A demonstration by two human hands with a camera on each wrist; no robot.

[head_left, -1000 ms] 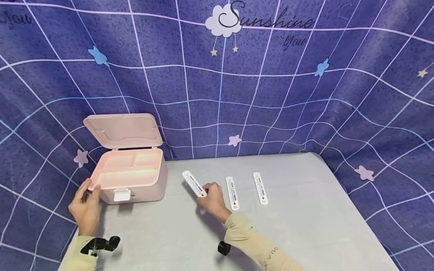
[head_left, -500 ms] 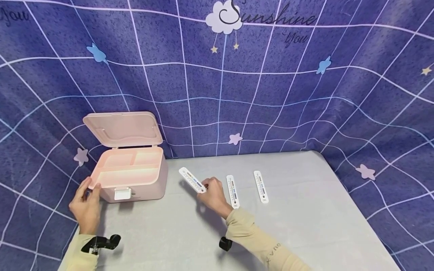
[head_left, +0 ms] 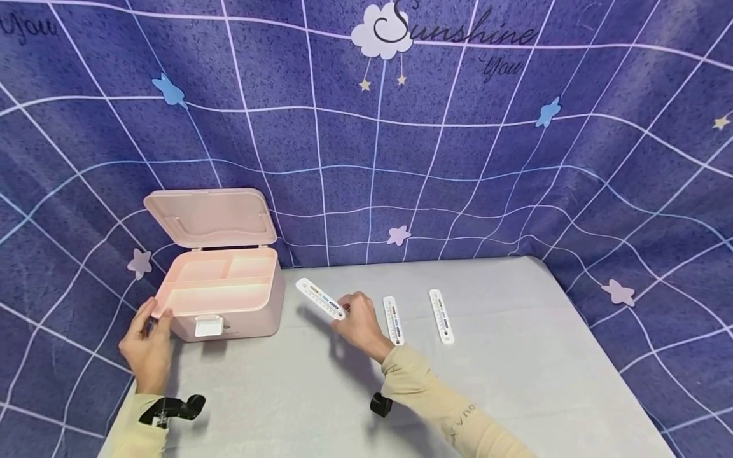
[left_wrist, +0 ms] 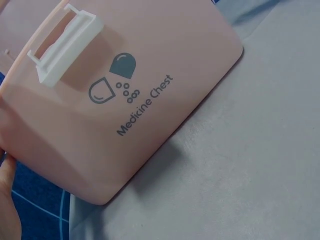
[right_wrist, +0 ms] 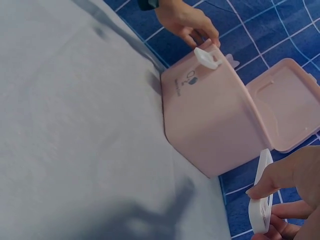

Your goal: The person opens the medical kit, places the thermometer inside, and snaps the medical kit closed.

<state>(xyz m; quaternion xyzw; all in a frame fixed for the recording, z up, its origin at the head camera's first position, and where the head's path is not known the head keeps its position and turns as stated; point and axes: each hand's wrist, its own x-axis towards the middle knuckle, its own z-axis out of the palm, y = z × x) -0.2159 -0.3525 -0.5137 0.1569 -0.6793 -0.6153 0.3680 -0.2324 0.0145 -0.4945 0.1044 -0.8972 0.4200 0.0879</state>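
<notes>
A pink medicine chest (head_left: 252,323) stands on the left of the table, its lid (head_left: 214,217) raised and its tray compartments facing up. My left hand (head_left: 147,356) holds its front left corner, thumb at the front rim and fingers at the side. The chest's printed front (left_wrist: 165,55) fills much of the left wrist view. To the right of the chest, my right hand (head_left: 361,327) pinches a white wall thermometer (head_left: 317,298) by its lower end, scale upward, raised over its shadow. The right wrist view shows the thermometer (right_wrist: 261,210) edge-on between thumb and fingers.
Two more white thermometers lie on the grey-covered table (head_left: 515,381): one (head_left: 393,318) just right of my right hand, another (head_left: 441,317) farther right. A blue gridded curtain (head_left: 458,152) hangs behind the table. A white latch (head_left: 209,326) sits on the chest's front.
My right hand has moved slightly up and away with the thermometer, whose far end has swung left toward the chest and lies flatter across the view. The left hand keeps its place.
</notes>
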